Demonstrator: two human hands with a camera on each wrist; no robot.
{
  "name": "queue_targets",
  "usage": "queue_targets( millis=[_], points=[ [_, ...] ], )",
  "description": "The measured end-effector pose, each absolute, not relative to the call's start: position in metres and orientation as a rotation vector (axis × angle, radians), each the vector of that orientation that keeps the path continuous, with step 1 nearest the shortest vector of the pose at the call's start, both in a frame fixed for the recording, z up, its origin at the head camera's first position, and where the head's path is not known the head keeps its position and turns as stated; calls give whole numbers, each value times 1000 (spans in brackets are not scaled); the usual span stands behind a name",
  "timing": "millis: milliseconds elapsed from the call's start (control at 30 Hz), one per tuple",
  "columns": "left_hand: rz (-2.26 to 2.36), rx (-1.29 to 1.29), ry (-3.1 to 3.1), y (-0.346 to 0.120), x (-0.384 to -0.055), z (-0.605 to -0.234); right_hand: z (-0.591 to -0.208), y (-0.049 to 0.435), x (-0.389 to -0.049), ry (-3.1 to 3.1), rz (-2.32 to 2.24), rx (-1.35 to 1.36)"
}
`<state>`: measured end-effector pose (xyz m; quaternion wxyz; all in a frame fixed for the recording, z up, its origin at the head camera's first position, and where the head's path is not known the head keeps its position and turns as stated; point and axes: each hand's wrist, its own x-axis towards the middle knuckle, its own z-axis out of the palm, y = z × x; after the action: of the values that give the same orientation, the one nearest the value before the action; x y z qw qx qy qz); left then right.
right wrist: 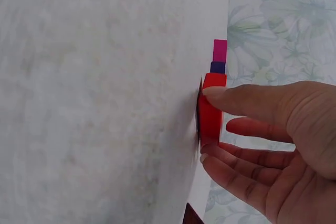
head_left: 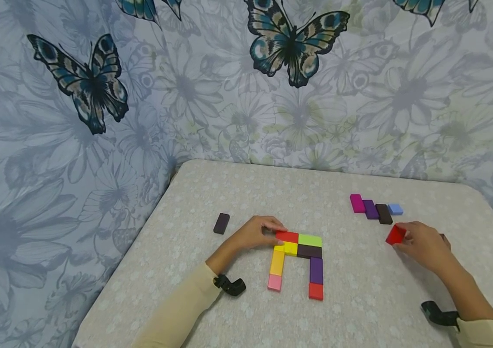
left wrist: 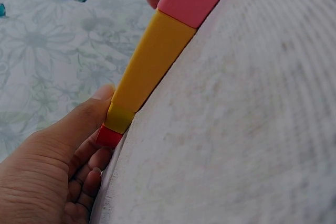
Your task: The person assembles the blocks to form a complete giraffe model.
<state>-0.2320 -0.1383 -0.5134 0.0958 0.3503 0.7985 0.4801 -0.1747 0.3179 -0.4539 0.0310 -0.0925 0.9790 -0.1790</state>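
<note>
Flat coloured blocks form an arch-like shape on the table. At its upper left corner my left hand point(head_left: 257, 232) pinches a red block point(head_left: 288, 237) and the yellow block point(head_left: 290, 249) against it, thumb on the yellow side. Beside these lie a lime block point(head_left: 310, 240) and a dark brown block point(head_left: 309, 251). The left leg has an orange block point(head_left: 277, 263) and a pink block point(head_left: 274, 282); the right leg, a purple block point(head_left: 316, 270) and a red one. Off to the right, my right hand point(head_left: 422, 244) holds another red block point(right wrist: 211, 116) between thumb and fingers.
Behind the right hand lie a magenta block point(head_left: 357, 203), a purple one, a dark brown block point(head_left: 384, 214) and a blue block point(head_left: 396, 209). A lone dark block point(head_left: 221, 224) is left of the left hand. Partly hidden by the right hand is a dark piece point(head_left: 444, 240). Patterned walls border the table.
</note>
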Motion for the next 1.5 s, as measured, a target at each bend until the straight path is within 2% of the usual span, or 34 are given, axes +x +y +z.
queue_targets(
  millis=[700, 1500],
  points=[
    [1413, 1020, 2382, -138, -230, -512, -434, 257, -157, 3022, -758, -449],
    [1392, 1011, 2395, -138, -232, -512, -455, 194, -182, 2913, -833, -662]
  ],
)
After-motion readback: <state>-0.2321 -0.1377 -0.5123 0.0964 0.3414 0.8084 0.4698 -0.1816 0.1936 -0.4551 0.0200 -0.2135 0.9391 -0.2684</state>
